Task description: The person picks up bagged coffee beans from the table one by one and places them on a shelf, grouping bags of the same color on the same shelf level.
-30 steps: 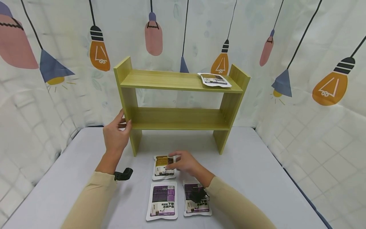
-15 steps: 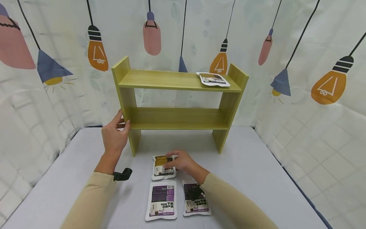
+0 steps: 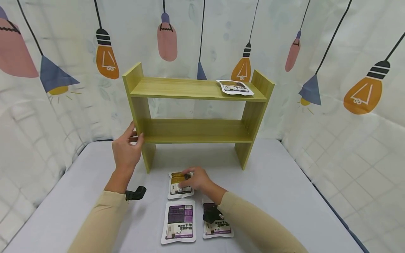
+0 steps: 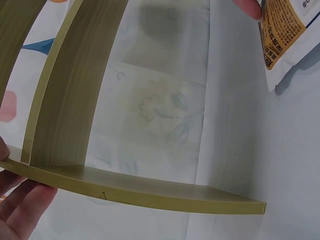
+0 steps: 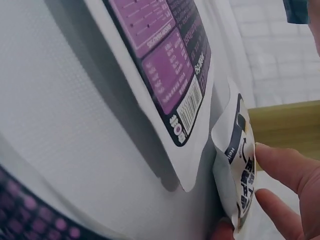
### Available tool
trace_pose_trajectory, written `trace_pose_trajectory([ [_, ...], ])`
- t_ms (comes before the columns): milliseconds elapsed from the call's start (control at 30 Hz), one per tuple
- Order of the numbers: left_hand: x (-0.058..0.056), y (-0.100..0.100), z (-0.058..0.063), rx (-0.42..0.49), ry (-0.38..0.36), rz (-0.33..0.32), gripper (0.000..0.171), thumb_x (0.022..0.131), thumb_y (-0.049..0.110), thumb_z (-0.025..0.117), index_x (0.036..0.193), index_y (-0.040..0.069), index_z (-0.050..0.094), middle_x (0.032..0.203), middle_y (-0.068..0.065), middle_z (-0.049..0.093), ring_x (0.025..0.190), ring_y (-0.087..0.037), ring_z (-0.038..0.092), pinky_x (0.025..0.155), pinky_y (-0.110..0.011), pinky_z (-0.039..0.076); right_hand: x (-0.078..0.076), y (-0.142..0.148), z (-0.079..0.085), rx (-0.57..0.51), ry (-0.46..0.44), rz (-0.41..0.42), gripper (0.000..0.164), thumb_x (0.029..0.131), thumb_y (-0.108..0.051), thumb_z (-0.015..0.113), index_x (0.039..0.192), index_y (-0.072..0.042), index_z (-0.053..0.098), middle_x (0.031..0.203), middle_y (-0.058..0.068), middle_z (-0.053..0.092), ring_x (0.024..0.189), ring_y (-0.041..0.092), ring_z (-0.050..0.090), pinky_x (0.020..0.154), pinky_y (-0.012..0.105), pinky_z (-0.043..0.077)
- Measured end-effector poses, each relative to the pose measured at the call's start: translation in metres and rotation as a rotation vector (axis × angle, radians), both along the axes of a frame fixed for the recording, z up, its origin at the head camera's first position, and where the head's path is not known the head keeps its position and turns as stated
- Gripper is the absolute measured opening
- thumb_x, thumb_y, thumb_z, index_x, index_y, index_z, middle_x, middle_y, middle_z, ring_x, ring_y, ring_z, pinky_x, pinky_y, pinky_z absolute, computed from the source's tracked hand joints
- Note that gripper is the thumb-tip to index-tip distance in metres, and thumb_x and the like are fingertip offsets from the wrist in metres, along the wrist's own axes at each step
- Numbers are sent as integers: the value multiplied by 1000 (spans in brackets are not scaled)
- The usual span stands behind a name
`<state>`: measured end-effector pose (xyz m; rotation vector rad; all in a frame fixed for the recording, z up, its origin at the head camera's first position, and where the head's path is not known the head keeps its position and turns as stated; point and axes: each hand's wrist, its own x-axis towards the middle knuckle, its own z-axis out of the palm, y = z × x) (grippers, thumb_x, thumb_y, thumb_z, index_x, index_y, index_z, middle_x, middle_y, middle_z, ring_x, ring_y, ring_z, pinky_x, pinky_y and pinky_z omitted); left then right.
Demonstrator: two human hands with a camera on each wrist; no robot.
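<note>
A light wooden two-tier shelf [image 3: 197, 131] stands on the table. My left hand [image 3: 127, 149] grips its left side panel, thumb at the front edge; in the left wrist view its fingers [image 4: 31, 202] lie against the outer side. My right hand [image 3: 197, 182] is over a small white pouch with a brown-and-gold label [image 3: 178, 189], in front of the shelf. In the right wrist view two digits touch the printed face of this pouch [image 5: 237, 165], and another fingertip [image 5: 223, 230] shows low at its edge. The remaining fingers are hidden.
A purple-labelled pouch [image 3: 179, 223] lies nearest the front. A second purple-labelled pouch [image 3: 218, 228] is partly under the right wrist and its dark camera. Another brown-labelled pouch [image 3: 235, 88] lies on the upper shelf at the right. A patterned curtain [image 3: 322, 52] surrounds the table.
My right hand has moved slightly left, farther over the brown-and-gold pouch. My left hand keeps its grip on the side panel, and the view has shifted a little.
</note>
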<state>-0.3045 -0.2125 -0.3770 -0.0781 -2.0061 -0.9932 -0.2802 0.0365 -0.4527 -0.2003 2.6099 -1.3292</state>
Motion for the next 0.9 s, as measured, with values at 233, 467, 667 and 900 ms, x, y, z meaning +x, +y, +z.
trace_pose_trajectory([
  [233,-2,-1,-2,11,17,-13,55,95,12,69,146,31,58,116,-18,76,83,-38,77,70,4,41,2,-2,-1,20,23,-4,43,74,-18,93,114,-19,78,144,14,61,140,37,49,111,51,46],
  [467,-2,0,-2,13,0,-8,56,96,13,68,147,32,56,121,-15,75,87,-37,77,71,4,40,2,-5,-2,10,34,12,45,72,-14,93,114,-20,78,138,12,64,129,32,57,104,47,50],
  [667,-1,0,-2,16,4,-11,56,96,12,68,148,32,56,120,-17,75,86,-38,77,71,5,39,3,-8,-1,-1,30,14,46,72,-12,93,114,-22,78,137,10,65,123,29,59,103,46,51],
  [900,-1,0,-3,18,4,-13,56,97,12,67,148,31,55,119,-18,75,86,-40,76,72,3,40,3,-9,-1,0,23,12,45,72,-13,93,113,-23,79,137,9,65,123,29,59,103,47,50],
])
